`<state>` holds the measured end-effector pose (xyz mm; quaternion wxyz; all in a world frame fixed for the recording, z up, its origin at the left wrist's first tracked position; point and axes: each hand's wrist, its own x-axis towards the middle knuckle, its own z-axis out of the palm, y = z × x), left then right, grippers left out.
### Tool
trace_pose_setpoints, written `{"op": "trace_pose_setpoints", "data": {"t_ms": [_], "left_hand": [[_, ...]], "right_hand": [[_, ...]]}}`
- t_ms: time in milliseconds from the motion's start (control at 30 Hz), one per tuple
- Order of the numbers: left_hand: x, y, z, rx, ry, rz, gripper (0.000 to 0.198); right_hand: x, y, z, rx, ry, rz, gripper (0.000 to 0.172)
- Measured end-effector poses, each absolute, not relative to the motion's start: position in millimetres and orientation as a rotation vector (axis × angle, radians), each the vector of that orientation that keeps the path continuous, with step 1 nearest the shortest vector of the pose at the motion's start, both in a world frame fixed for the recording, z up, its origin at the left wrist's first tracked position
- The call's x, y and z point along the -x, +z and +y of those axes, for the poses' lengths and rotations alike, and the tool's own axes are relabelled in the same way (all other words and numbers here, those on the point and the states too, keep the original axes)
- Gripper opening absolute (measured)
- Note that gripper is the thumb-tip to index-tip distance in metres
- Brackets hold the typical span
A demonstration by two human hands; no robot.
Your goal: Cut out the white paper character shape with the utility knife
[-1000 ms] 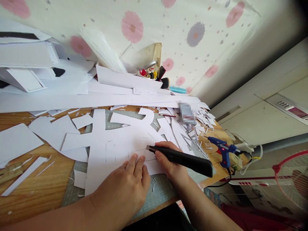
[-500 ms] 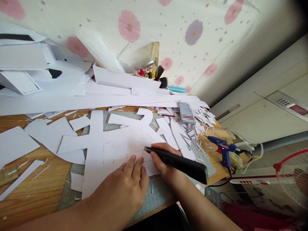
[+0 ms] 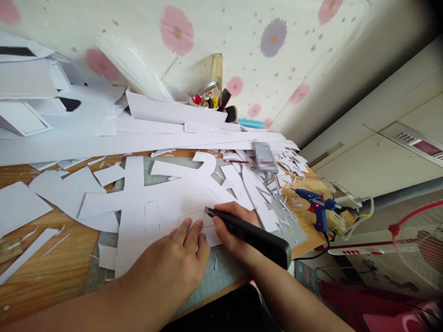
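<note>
A large white foam board point(image 3: 138, 230), cut to an irregular outline, lies over a grey-green cutting mat point(image 3: 214, 276). My left hand point(image 3: 180, 258) rests on the board with its fingers stretched out flat, beside a thin drawn rectangle. In my right hand point(image 3: 238, 230) is a black utility knife point(image 3: 256, 235), gripped with its handle slanting down to the right. The knife's tip meets the board near the rectangle's top line, just ahead of my left fingertips. Part of the drawn outline is hidden under my hands.
A blue glue gun point(image 3: 318, 207) stands right of the mat, its cord running off the table. White offcuts point(image 3: 287, 161) pile up at the back right, below long white strips point(image 3: 166, 143). A pixelated box point(image 3: 265, 157) and a red pencil point(image 3: 236, 161) lie behind the board.
The view has shifted slightly, so the scene sits a little further left. The knife tip remains near the rectangle's top line, and my left hand stays flat on the board.
</note>
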<state>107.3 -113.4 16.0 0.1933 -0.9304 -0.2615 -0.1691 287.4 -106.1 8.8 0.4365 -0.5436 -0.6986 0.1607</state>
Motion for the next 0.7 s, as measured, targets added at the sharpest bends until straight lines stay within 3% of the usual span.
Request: {"op": "trace_pose_setpoints", "data": {"t_ms": [500,700], "left_hand": [[-106,16,-114,2.654,-0.341,-0.777,0.043],[-106,14,-113,2.641,-0.294,-0.752,0.038]], "right_hand": [[-294,17,-113,1.318,0.291,-1.819,0.009],[-303,5,-116,1.294,0.486,-1.599,0.013]]}}
